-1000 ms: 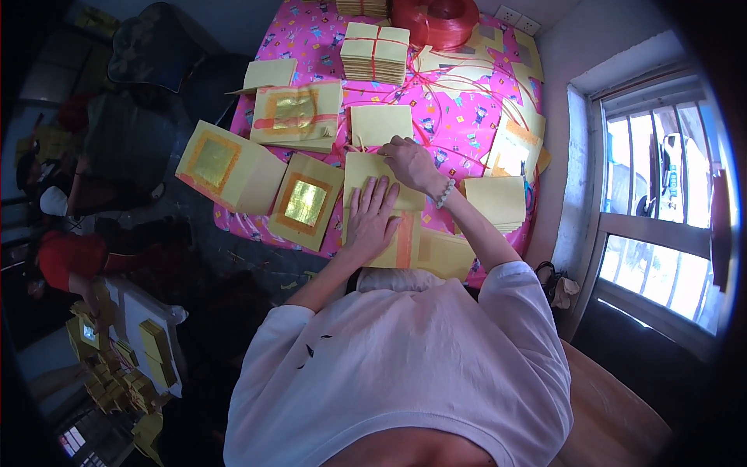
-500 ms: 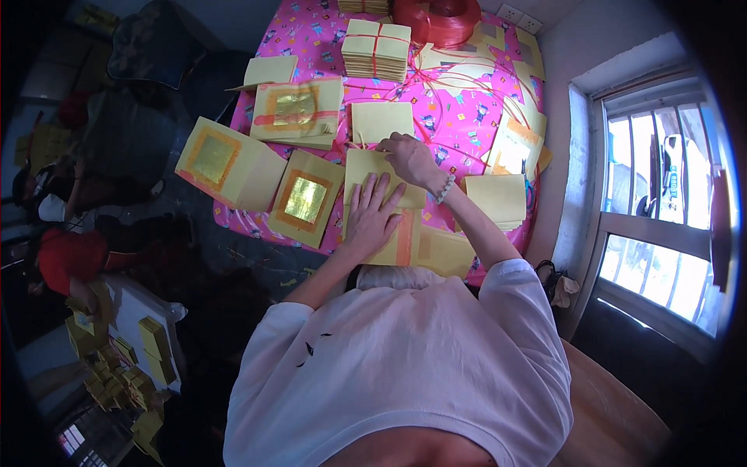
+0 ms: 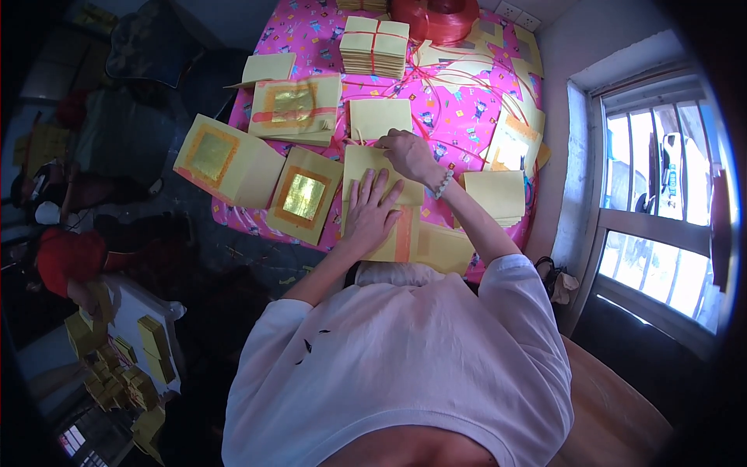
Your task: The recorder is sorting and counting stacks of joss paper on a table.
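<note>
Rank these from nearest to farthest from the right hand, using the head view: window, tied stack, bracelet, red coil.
From the right hand:
1. Bracelet: at its wrist.
2. Tied stack: ahead, slightly left.
3. Red coil: farther ahead, slightly right.
4. Window: far off to the right.

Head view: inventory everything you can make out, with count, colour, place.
Gold-foiled rectangular paper sheets: three, yellow, left of hands.
Plastic twine roll: one, red, table's far end.
Red-tied rectangular paper stack: at least one, pale yellow, left of roll.
Plain rectangular papers: several, yellow, about the table.
Cartoon-print tablecloth: one, pink, under papers.
Barred window: one, pale frame, right.
Red-topped person: one, red, far left.
Side table: one, white, lower left.
Short-sleeved shirt: one, white, lower middle.
Left hand: one, bare, flat on yellow sheet.
Right hand: one, bare, at that sheet's far edge.
</note>
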Demonstrator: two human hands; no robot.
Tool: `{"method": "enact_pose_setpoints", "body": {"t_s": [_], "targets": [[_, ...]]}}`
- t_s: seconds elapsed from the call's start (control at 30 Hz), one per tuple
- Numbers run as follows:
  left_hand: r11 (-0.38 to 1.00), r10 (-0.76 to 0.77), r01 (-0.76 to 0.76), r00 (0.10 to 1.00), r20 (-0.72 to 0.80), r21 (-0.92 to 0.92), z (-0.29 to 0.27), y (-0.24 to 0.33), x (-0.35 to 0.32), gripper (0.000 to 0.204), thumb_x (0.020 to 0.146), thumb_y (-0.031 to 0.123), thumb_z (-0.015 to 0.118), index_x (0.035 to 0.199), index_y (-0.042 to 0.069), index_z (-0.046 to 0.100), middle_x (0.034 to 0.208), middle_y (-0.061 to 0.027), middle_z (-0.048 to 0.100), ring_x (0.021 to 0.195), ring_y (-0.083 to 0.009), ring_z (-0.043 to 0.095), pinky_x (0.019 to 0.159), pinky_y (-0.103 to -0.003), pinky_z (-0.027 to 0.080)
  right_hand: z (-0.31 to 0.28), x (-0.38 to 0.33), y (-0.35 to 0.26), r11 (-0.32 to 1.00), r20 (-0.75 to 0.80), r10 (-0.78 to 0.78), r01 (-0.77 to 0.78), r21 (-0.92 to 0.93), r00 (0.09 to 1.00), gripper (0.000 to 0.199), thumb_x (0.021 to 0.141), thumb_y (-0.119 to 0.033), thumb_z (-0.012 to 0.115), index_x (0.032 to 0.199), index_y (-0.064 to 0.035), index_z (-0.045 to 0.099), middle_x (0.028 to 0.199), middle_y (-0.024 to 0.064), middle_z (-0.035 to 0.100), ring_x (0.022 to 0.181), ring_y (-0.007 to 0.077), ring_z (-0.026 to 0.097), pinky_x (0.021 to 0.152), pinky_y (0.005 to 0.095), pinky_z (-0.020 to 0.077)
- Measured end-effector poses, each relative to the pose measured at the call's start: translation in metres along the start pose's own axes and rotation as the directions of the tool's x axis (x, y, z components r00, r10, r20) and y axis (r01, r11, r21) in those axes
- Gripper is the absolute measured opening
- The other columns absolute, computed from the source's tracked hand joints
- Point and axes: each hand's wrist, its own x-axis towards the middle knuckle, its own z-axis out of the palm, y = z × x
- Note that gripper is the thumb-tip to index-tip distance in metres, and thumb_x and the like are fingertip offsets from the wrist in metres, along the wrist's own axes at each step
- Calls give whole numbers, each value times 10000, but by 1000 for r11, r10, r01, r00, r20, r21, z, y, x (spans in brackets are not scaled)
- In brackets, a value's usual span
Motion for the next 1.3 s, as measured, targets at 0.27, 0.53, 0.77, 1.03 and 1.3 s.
{"method": "enact_pose_setpoints", "body": {"t_s": [0.27, 0.53, 0.77, 1.03, 1.3], "targets": [[999, -12, 12, 1000, 6, -32, 1, 1, 0, 640, 863, 422, 518, 1424, 199, 303, 1474, -154, 227, 1364, -378, 172, 1084, -545, 136, 1, -1, -2, 1000, -19, 1, -1, -21, 1000, 198, 792, -100, 597, 982, -92, 653, 925, 85, 611, 919, 278, 592, 792, 375, 494], [1000, 28, -28, 1000, 3, -7, 5, -2, -1, 681, 856, 470, 515, 1426, 165, 299, 1480, -172, 201, 1370, -384, 149, 1081, -548, 124, -13, -22, -15, 1000, -191, 12, -15, -14, 982, 326, 774, -125, 635, 1093, -79, 581, 1016, 110, 567, 969, 294, 552, 806, 386, 477], [1000, 11, -10, 999, 41, -20, -5, 2, -1, 720, 833, 452, 550, 1431, 149, 286, 1487, -185, 168, 1379, -382, 115, 1089, -545, 106, 35, -113, -39, 908, -522, 418, -348, 231, 744, 592, 740, -247, 736, 1168, 18, 424, 1027, 181, 496, 944, 295, 515, 760, 369, 481], [1000, 12, -14, 995, 101, 16, -4, 5, 0, 738, 829, 440, 548, 1441, 143, 262, 1488, -206, 157, 1379, -397, 111, 1090, -549, 92, 71, -125, -35, 573, -276, 751, -385, 723, 600, 542, 746, -262, 740, 1119, 23, 469, 948, 149, 535, 752, 215, 584, 644, 327, 499], [999, -10, 4, 992, 128, 43, -1, 2, 0, 750, 840, 483, 513, 1449, 139, 242, 1491, -214, 143, 1386, -391, 89, 1090, -549, 68, 59, -130, -37, 540, -215, 756, -404, 738, 618, 453, 740, -279, 745, 1037, -1, 547, 881, 118, 607, 742, 204, 614, 634, 320, 499]]}}
